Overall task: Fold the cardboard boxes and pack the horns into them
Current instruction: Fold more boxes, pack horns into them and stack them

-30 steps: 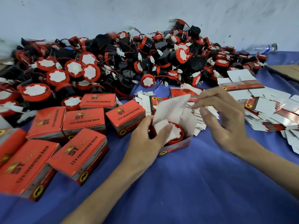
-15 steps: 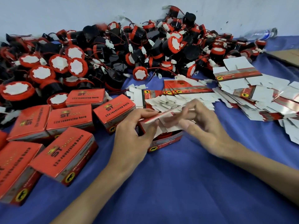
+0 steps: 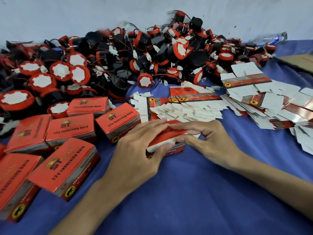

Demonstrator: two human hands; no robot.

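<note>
A small red cardboard box (image 3: 166,135) lies on the blue cloth between both hands, its red lid flap nearly down with a white edge still showing at the front. My left hand (image 3: 140,150) grips its left end, fingers over the top and thumb at the front. My right hand (image 3: 208,138) holds the right end, fingers laid along the lid. The horn inside is hidden. A large heap of red-and-black horns (image 3: 128,61) with white faces and wires fills the back. Flat unfolded boxes (image 3: 191,106) lie fanned out just behind the hands.
Several closed red boxes (image 3: 71,128) marked "12v reversing horn" stand at the left. More flat box blanks (image 3: 271,102) spread to the right. A plastic bottle (image 3: 274,38) lies at the far right by the white wall, and a brown cardboard sheet (image 3: 298,61) sits beside it.
The white inner flaps that stood open over the horn have been folded in. The red lid has come down over the box, and both hands now lie on top of it.
</note>
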